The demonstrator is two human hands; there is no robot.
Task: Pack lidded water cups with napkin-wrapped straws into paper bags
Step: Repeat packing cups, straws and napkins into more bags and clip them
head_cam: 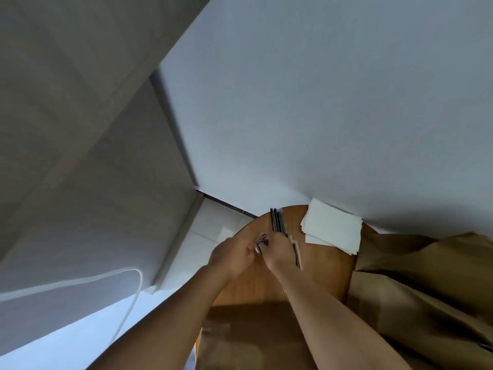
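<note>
Head view: tilted, mostly pale wall and grey panels above a round table.
White cable (128, 297): loops down the wall at far left.
Left hand (231, 253): over the round brown wooden table (320, 273), fingers curled; what they pinch is too small to tell.
Right hand (276, 252): touching the left, fingers curled round a thin dark straw (296, 256) slanting toward the person.
Bundle of dark straws (277, 221): lying at the table's far edge, just beyond both hands.
Stack of white paper napkins (333, 227): at the far edge, right of the straws.
Brown paper bags (416, 279): crumpled at right, overlapping the table's edge, just beside the napkins.
</note>
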